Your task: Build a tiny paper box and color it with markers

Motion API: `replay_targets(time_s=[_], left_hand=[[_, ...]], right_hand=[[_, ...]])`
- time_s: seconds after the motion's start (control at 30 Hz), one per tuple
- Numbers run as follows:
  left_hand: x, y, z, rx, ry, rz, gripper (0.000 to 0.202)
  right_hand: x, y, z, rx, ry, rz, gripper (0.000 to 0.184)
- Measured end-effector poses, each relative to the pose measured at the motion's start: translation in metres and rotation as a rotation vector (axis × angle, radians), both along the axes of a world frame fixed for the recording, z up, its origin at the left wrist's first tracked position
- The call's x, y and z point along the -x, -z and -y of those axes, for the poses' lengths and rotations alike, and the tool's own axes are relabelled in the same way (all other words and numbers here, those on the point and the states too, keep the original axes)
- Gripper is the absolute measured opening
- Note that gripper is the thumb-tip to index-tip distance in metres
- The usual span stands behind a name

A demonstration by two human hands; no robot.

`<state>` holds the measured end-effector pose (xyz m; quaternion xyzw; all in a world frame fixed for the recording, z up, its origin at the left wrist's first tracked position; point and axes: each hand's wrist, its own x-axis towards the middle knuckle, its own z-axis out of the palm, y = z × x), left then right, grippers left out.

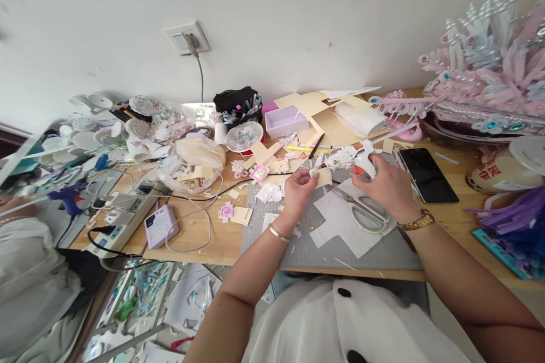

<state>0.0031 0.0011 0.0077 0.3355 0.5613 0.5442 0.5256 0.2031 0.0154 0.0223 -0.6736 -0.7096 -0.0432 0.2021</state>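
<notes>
My left hand (298, 188) pinches a small cream card piece (325, 176) over the grey cutting mat (298, 252). In my right hand (389, 186) is a white and orange hot glue gun (364, 161), its nozzle end pointing left toward the card. White scraps around the nozzle make its tip hard to see. Below the hands, scissors with pale handles (369, 215) lie on a cut white paper sheet (327, 224). Pink decorated square pieces (259, 172) sit left of my left hand, and another pink piece (226, 211) lies nearer the front edge.
A phone (429, 174) lies right of the mat, beside a lidded cup (502, 167). At the back stand a lilac box (286, 121) and cream card sheets (306, 103). Cables cross to a power strip (128, 212). Another person's white sleeve (29, 261) is at left, near a blue glue gun (68, 199).
</notes>
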Motion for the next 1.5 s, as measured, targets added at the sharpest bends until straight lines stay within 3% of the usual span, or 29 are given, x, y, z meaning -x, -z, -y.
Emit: replay_targets(time_s=[1.5], left_hand=[[0.0016,0.0009,0.001,-0.035,-0.024,-0.082,0.028]], right_hand=[[-0.0019,-0.0036,0.0001,0.041,-0.012,0.066,0.037]])
